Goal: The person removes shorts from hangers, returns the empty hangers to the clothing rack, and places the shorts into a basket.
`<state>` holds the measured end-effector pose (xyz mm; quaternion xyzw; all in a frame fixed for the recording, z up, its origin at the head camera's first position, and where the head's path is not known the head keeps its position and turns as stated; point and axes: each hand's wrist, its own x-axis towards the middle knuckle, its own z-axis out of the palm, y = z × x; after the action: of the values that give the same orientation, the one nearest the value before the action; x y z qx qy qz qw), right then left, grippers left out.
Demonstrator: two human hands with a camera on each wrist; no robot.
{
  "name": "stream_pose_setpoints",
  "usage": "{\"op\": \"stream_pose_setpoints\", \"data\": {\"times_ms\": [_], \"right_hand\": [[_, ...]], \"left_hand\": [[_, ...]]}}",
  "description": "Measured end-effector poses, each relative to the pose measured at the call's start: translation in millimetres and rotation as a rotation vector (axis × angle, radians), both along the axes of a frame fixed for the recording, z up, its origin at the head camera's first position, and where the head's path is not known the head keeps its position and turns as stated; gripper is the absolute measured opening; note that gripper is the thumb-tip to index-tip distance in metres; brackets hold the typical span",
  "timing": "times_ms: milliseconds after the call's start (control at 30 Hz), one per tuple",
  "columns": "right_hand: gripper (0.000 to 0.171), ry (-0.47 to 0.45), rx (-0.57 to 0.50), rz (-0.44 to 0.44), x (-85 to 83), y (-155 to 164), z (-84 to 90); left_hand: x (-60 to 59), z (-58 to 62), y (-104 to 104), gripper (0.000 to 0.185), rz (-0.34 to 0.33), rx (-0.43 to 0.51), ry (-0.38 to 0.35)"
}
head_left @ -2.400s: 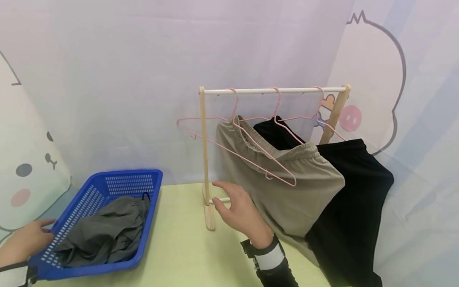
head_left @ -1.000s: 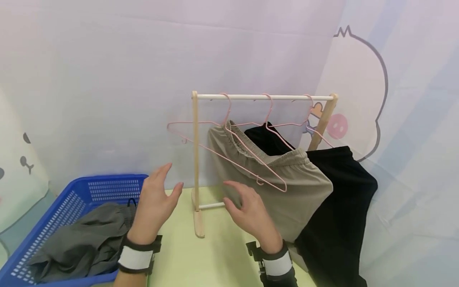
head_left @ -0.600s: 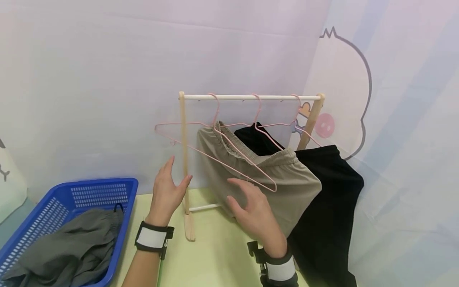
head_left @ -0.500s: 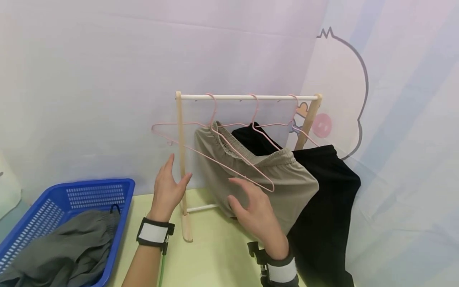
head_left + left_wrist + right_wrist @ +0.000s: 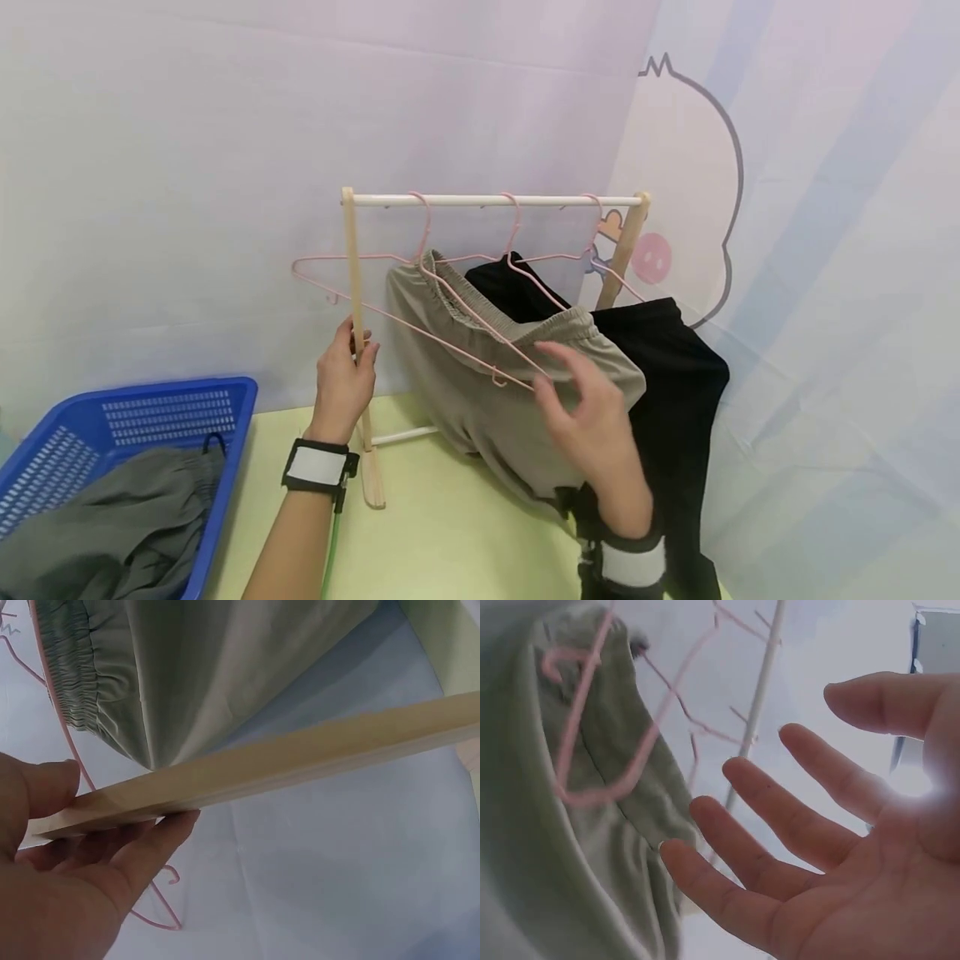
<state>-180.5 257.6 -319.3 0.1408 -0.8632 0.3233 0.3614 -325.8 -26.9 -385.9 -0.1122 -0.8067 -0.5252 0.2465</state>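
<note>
- I saw the left hand (image 5: 343, 389) grip the wooden post (image 5: 351, 227); gentle steadying seemed best.
- Beside the right hand (image 5: 597, 423), spread and empty, hung the pink hanger (image 5: 572, 736).

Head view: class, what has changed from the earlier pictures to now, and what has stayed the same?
The left grip moved right from the basket to the left post and took hold of it. The right grip moved right across the beige pants, near the front hanger's lower end, holding nothing. The view swung right. Unchanged: grey cloth in the basket, hangers on the rail.
</note>
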Motion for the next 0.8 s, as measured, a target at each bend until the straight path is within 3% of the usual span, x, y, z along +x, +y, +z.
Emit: {"op": "stream_pose_setpoints", "data": {"times_ms": [200, 367, 533, 800], "right_hand": [[0.042, 0.040, 0.051, -0.081, -8.6, 35, 35.8], [0.052, -0.089, 0.121, -0.150, -27.9, 57, 55.4], [0.066, -0.310, 0.204, -0.158, -50.8, 69, 57.2], [0.056, -0.371, 0.269, -0.174, -69.5, 67, 42.8]], "left_hand": [[-0.8, 0.3, -1, 0.040, 0.002, 0.003, 0.018], [-0.4, -1.6, -1, 0.037, 0.003, 0.013, 0.012], [-1.1, -2.9, -2, 0.035, 0.000, 0.025, 0.001], [-2.7, -1.5, -1, 0.029, -0.006, 0.021, -0.001]]}}
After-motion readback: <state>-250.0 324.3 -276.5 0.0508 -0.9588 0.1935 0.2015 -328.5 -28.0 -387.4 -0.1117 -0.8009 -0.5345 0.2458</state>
